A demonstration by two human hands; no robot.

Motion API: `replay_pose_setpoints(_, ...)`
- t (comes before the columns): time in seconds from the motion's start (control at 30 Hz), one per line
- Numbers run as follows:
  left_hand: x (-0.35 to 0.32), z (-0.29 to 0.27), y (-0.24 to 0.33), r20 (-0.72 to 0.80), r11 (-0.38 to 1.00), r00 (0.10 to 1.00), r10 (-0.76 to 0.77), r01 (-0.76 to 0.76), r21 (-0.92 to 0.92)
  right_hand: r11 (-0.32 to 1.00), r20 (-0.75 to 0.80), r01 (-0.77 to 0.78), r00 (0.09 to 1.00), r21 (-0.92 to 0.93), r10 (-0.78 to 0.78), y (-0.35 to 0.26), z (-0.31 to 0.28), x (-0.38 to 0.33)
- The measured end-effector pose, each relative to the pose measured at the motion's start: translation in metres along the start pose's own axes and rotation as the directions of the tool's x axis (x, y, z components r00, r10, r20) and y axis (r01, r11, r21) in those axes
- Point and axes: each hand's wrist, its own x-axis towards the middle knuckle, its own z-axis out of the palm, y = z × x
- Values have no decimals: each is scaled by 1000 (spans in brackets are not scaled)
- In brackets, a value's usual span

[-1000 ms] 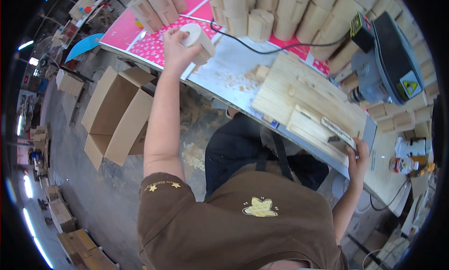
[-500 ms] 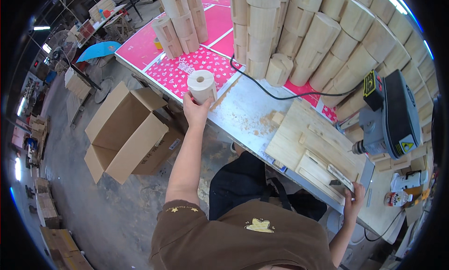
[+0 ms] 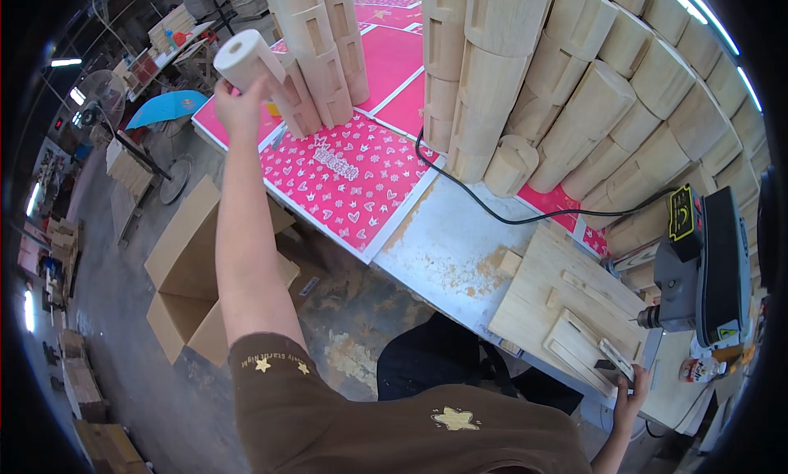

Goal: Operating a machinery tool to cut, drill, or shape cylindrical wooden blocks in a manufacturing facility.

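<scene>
1. A brown short-sleeved T-shirt (image 3: 369,425) fills the lower middle of the frame.
2. Its left sleeve, at lower left of centre, ends in a hemmed edge above the elbow and bears small yellow stars and a line of pale lettering.
3. A larger yellow star-shaped patch (image 3: 454,418) sits on the shirt at bottom centre.
4. Both forearms are bare; the left hand (image 3: 238,109) shows at upper left, the right hand (image 3: 630,389) at lower right, neither gloved.
5. Dark trousers or an apron (image 3: 443,363) show just above the shirt, at lower centre.
</scene>
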Motion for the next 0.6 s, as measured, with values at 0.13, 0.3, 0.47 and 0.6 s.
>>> replay_pose_setpoints(0.13,55,34,-21,23,998,997,-70,70,7,998,-14,-39,999,-43,38,1,1,-3)
replay_pose_setpoints(0.3,73,64,-24,25,948,997,-71,60,314,995,-9,-83,997,-49,82,0,2,-5)
replay_pose_setpoints(0.47,63,68,-35,95,953,991,-98,66,296,994,8,-78,997,-72,78,-11,-1,0)
replay_pose_setpoints(0.6,33,72,-25,158,986,981,-109,87,140,992,12,-66,998,-105,67,-10,-3,-4)
